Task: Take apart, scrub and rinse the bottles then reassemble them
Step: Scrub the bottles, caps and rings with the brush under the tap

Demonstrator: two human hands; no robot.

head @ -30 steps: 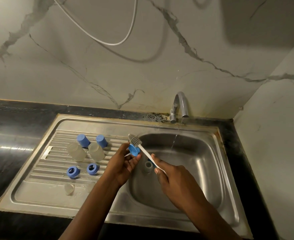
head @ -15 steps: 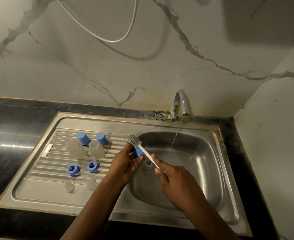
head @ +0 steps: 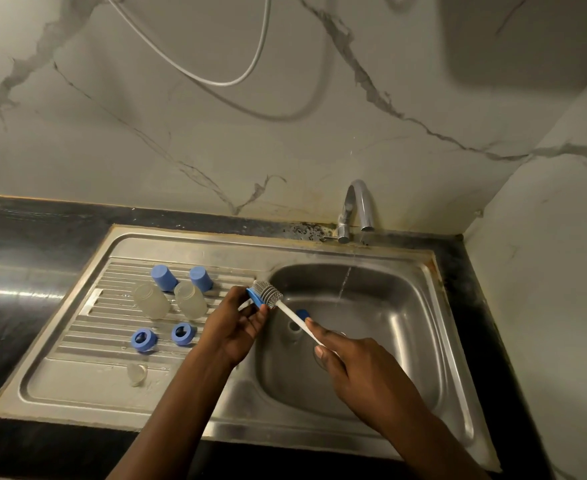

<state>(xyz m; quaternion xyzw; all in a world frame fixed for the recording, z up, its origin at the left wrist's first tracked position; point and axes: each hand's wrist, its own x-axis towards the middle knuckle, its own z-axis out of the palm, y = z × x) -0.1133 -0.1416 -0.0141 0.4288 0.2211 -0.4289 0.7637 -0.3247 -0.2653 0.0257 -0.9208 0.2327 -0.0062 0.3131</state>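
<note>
Blue plastic is what I am scrubbing right now: my left hand (head: 235,323) is pinching a blue collar (head: 254,299) over the left edge of the sink (head: 423,341), grip closed on it, while my right hand (head: 351,362) is gripping the white handle of the bottle brush (head: 270,293), its grey head pressing against the collar. Water is running from the tap (head: 359,206) well to the right of both. I am judging the wet collar to be the weak point: held only at its edge, it could be twisting out under the brush and dropping into the basin, where another blue part (head: 301,312) is already lying just beside the drain. On the ribbed drainboard two clear bottles (head: 151,301) are lying on their sides beside two blue caps (head: 163,277), two blue rings (head: 143,339) and a clear teat (head: 136,374); a careless elbow could be sending the bottles rolling. No brand, label or writing is showing anywhere that I can read
</note>
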